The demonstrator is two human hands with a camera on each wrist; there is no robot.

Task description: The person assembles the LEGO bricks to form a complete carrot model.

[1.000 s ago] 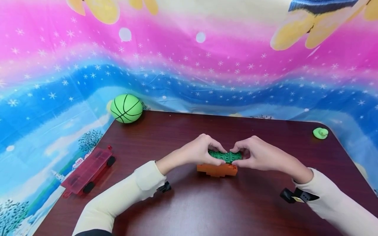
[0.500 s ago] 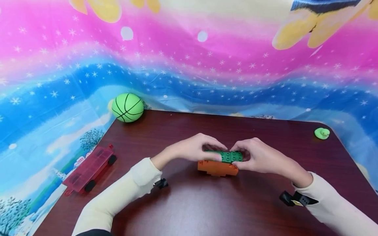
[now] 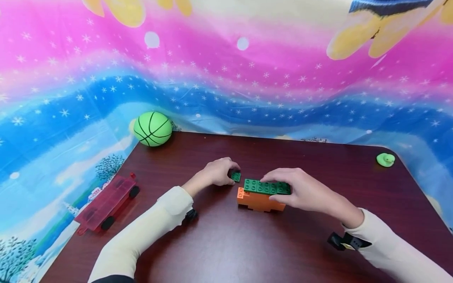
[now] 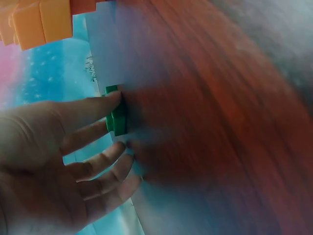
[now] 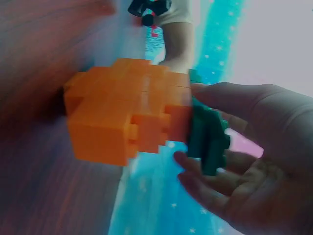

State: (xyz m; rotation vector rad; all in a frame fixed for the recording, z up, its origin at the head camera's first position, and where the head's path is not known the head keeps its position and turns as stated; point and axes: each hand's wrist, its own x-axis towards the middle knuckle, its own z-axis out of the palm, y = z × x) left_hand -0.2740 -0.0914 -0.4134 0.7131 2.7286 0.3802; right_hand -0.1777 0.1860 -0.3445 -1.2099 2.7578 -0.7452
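Observation:
An orange block build (image 3: 260,202) stands on the table near the middle, its stepped side showing in the right wrist view. Along its top lies a row of green studded bricks (image 3: 257,186); orange studs stay bare at the left end. My right hand (image 3: 301,188) holds the right end of this green row, thumb on the near side and fingers behind. To the left of the build, my left hand (image 3: 218,172) pinches a small separate green brick (image 4: 116,115) between thumb and index finger, low by the tabletop. Its other fingers are spread loosely.
A translucent red wheeled cart (image 3: 107,202) stands at the table's left edge. A green ball (image 3: 153,129) sits at the back left corner, and a small green toy duck (image 3: 385,159) at the back right. Patterned cloth (image 3: 226,78) hangs behind the table (image 3: 226,243).
My left hand has left the green row and moved left and back to the small green brick, which it now pinches. My right hand stays at the row, slightly shifted left.

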